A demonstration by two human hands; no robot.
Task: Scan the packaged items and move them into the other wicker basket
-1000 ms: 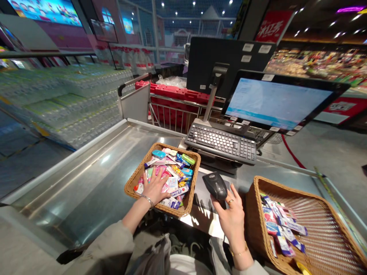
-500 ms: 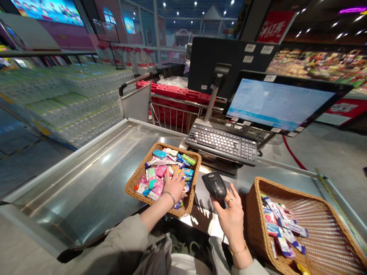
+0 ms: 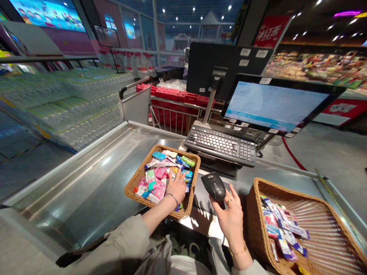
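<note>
- My left hand [image 3: 176,187] sits inside the left wicker basket [image 3: 130,190], its palm down on a heap of small packets [image 3: 151,180] in pink, blue and green.
- Its fingers are slightly spread and lightly curled against the packets; from this feed, I cannot tell whether they are pinching one.
- A thin silver bracelet [image 3: 172,198] circles my left wrist.
- My right hand [image 3: 231,217] is closed around a black handheld barcode scanner [image 3: 214,186], with the fingers curving up along its sides and its head pointing to the far left.
- The scanner is just right of the left basket, above a dark mat [image 3: 202,198] on the counter.
- A second wicker basket [image 3: 251,214] stands to the near right, with a loose row of flat packets [image 3: 279,226] along its left side.
- A long steel counter [image 3: 80,179] runs along the left, and the left basket stands on its right end.
- A black keyboard [image 3: 220,144] lies just beyond the scanner, below a lit touchscreen monitor [image 3: 275,104].
- Far left, wrapped bottled water [image 3: 65,99] is stacked in rows; a shopping cart [image 3: 136,103] stands beyond the counter.
</note>
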